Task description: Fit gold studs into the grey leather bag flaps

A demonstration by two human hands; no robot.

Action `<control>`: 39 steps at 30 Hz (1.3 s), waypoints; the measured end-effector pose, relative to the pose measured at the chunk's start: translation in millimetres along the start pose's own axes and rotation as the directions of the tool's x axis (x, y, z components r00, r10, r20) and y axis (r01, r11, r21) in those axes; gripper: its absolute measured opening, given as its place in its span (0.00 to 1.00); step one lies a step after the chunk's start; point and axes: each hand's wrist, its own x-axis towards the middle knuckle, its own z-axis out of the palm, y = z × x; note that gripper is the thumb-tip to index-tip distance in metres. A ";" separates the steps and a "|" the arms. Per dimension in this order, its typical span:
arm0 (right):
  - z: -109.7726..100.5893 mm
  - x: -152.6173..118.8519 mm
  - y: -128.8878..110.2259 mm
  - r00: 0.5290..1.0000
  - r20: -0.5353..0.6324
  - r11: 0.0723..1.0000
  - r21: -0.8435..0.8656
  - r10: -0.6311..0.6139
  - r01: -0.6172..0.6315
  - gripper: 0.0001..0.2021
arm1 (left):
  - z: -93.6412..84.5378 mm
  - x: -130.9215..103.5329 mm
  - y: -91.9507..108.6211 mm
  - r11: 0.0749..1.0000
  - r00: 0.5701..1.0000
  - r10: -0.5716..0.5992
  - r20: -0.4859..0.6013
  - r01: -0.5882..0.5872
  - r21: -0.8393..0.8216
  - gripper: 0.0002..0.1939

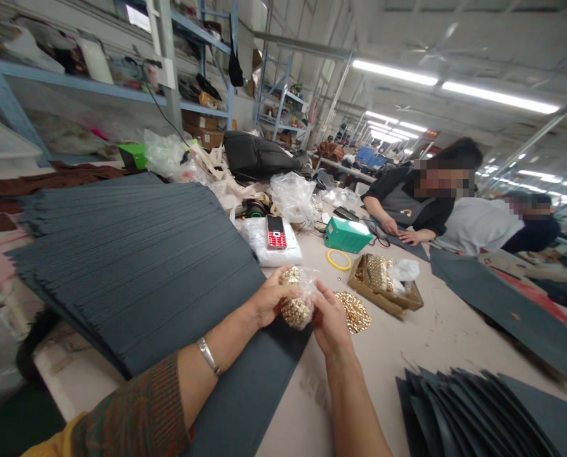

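Between my two hands is a clear plastic bag (pixel 296 310) filled with small gold-coloured metal pieces. My left hand (pixel 270 298) grips the bag's left side, thumb across it. On the other side, the fingers of my right hand (pixel 329 314) pinch the plastic. A loose heap of the same gold pieces (pixel 354 312) lies on the table just beyond my right hand. Below the bag, a dark blue-grey sheet (pixel 259 387) stretches toward me. An open cardboard box (pixel 400 303) to the right holds more bagged gold pieces.
A large fanned stack of dark sheets (pixel 135 254) covers the left side; another stack (pixel 468 412) sits front right. Ahead are a red phone (pixel 276 233) on a white packet, a teal box (pixel 347 235) and a yellow ring (pixel 339 259). A co-worker (pixel 416 197) works across the table.
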 end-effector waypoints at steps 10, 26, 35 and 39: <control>2.0 -8.2 -14.1 0.997 0.033 0.996 -0.060 -0.071 0.073 0.24 | -3.0 -5.2 3.6 0.986 0.976 -0.140 0.167 0.121 0.116 0.52; 5.1 -23.2 -25.0 0.907 0.193 0.538 -0.751 -0.375 0.383 0.14 | 3.5 -2.6 -15.0 0.932 0.987 0.119 -0.106 -0.074 0.354 0.51; 17.2 -26.1 -14.8 0.926 0.169 0.750 -0.546 -0.336 0.372 0.11 | 6.4 -2.4 -21.3 0.960 0.994 -0.110 0.007 0.104 0.259 0.28; 11.9 -13.9 -15.9 0.978 -0.050 0.954 -0.238 -0.201 0.184 0.18 | 8.9 -7.6 -12.3 0.964 0.968 -0.205 0.148 0.173 0.204 0.28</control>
